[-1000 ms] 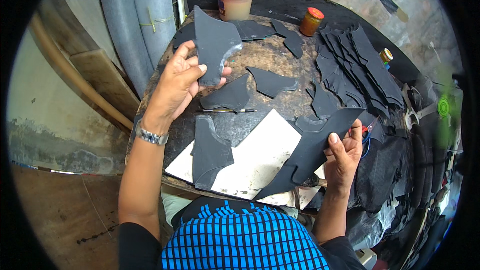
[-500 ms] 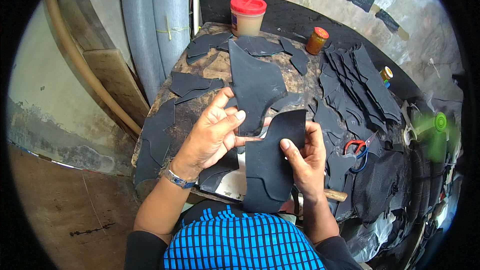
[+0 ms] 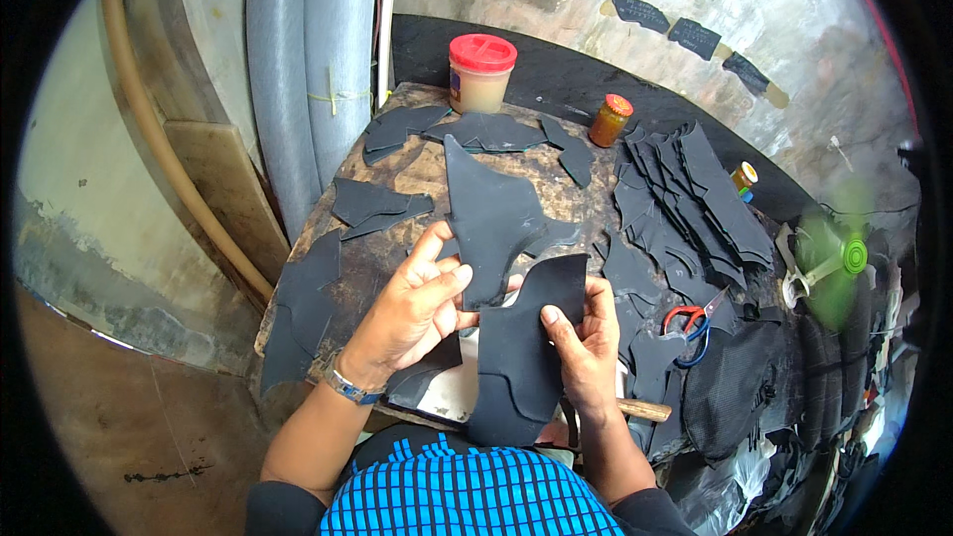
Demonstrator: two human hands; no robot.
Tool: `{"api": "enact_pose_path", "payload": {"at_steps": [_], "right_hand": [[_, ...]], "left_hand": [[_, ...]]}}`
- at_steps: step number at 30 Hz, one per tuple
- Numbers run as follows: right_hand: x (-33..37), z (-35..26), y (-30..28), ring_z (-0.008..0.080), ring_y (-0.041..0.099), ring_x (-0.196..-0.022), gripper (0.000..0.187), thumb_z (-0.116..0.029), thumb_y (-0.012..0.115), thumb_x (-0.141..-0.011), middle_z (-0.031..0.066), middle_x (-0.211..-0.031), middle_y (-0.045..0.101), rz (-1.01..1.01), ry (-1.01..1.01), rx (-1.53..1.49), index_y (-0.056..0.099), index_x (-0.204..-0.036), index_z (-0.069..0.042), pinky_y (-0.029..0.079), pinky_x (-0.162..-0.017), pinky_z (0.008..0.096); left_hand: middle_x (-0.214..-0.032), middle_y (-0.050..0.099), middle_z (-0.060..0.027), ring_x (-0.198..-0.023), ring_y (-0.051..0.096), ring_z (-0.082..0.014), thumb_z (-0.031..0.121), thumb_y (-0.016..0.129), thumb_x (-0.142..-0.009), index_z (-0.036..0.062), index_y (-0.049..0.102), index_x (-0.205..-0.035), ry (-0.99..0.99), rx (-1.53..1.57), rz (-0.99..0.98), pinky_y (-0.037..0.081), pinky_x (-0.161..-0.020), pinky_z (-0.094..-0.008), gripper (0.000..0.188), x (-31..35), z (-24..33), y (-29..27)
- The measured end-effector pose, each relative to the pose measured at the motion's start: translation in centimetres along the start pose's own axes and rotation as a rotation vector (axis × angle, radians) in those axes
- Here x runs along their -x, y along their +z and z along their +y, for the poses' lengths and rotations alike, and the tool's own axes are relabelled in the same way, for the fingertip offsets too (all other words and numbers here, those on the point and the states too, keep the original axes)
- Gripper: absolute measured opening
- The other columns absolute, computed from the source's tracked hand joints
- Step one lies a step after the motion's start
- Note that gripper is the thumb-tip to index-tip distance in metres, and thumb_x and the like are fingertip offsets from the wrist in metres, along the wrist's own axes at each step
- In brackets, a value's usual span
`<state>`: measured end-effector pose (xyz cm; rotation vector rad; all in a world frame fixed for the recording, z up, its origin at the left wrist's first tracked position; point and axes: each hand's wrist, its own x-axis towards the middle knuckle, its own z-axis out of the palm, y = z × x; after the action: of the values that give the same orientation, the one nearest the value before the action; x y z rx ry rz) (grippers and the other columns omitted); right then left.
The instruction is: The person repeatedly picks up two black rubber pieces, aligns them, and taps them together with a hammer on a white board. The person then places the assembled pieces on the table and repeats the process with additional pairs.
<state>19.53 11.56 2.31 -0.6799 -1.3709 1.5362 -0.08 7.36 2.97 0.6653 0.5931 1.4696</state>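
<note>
Counter: worn wooden top under both grips, strewn with dark cut pieces.
Upper black piece: clamped in the left hand grip, thumb on its left edge, fingers curled beneath; it rises away from the grip.
Lower black piece: pinched by the right hand, thumb on top, its upper edge touching the other piece.
Scissors: red-handled, just right of the right grip.

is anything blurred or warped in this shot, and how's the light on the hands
Head view: the green fan at right is smeared by blur; the pipes and the wall bow toward the dark round fisheye rim. Soft, even light with no glare; left hand, right hand and their two black cut pieces look sharp.
</note>
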Motion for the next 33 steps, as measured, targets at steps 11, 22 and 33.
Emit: {"api": "enact_pose_path", "payload": {"at_steps": [11,22,33], "right_hand": [[-0.1,0.8,-0.4,0.0108,0.057,-0.102,0.033,-0.002,0.061,-0.093,0.0085,-0.113,0.057,0.018,0.055,-0.052,0.044,-0.121,-0.002,0.049,-0.089,0.0262],[-0.3,0.8,0.4,0.0093,0.056,-0.098,0.03,-0.003,0.061,-0.093,0.0077,-0.111,0.057,0.003,-0.002,-0.054,0.044,-0.119,-0.002,0.049,-0.087,0.0248],[-0.2,0.7,0.9,0.0092,0.056,-0.098,0.029,-0.002,0.059,-0.094,0.008,-0.111,0.056,0.014,-0.019,-0.015,0.044,-0.118,-0.002,0.049,-0.085,0.0244]], "left_hand": [[-0.132,0.054,-0.0179,-0.121,0.057,-0.033,0.008,0.046,-0.1,0.0164,0.029,-0.14,-0.008,0.02,-0.015,0.054,-0.093,-0.0502,0.044,-0.2,-0.2,-0.1],[-0.124,0.058,-0.0148,-0.114,0.06,-0.0224,0.003,0.047,-0.098,0.0116,0.029,-0.142,-0.018,0.075,-0.047,0.055,-0.092,-0.0438,0.048,-0.2,-0.5,-0.4],[-0.121,0.059,-0.0126,-0.113,0.059,-0.0186,0.0,0.048,-0.097,0.0109,0.03,-0.144,0.009,0.093,-0.022,0.051,-0.097,-0.0388,0.052,-0.1,-0.9,-0.5]]}}
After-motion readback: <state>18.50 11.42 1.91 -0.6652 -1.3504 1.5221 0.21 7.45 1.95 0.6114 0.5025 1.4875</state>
